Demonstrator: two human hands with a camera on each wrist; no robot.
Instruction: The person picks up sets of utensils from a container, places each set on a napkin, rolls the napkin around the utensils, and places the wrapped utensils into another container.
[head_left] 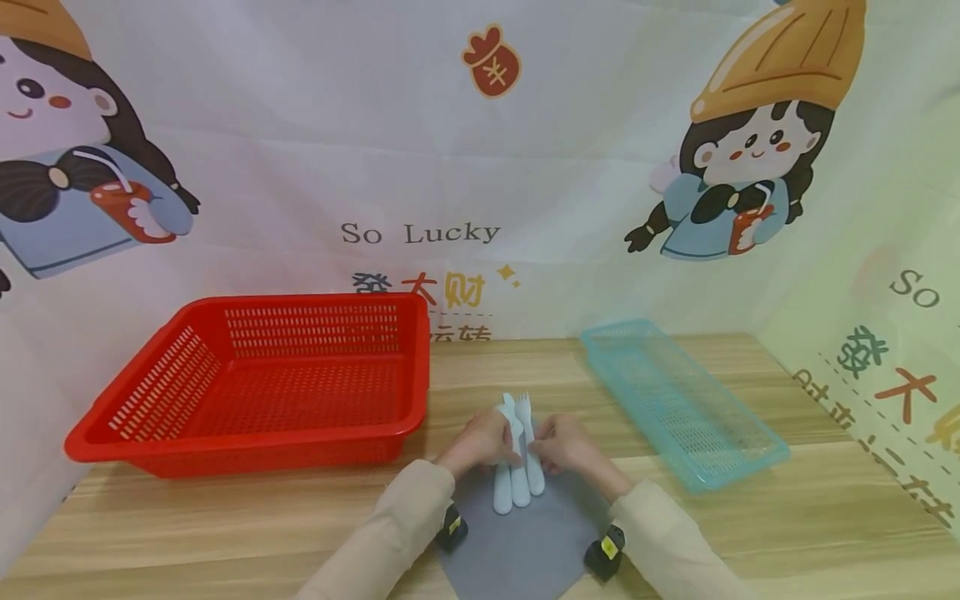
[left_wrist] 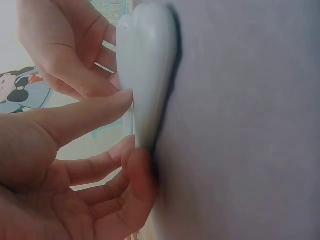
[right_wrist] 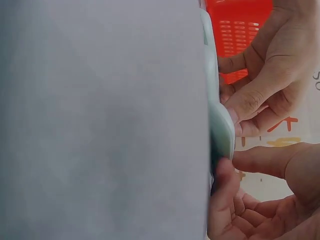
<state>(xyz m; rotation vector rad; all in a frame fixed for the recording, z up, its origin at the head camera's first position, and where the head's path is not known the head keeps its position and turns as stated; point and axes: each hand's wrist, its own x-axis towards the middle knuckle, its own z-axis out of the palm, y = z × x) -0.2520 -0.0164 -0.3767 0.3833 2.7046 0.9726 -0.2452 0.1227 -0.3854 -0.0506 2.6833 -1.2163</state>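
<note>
A pale blue plastic fork (head_left: 522, 407), a knife (head_left: 508, 400) and what looks like a spoon (head_left: 520, 487) lie side by side on a grey sheet (head_left: 517, 550), handles toward me. My left hand (head_left: 487, 437) holds the knife and spoon from the left, its thumb over the handles. In the left wrist view its curled fingers (left_wrist: 142, 172) sit at the handles' edge. From the right, my right hand (head_left: 566, 442) pinches the fork's handle between thumb and finger; the right wrist view shows a fingertip at the handle's underside. The knife's middle is hidden by my left hand.
A large red plastic basket (head_left: 262, 450) stands on the wooden table (head_left: 225, 533) at the left. To the right lies a shallow translucent blue basket (head_left: 637, 408). A printed cloth (head_left: 555, 183) hangs behind the table and along its sides.
</note>
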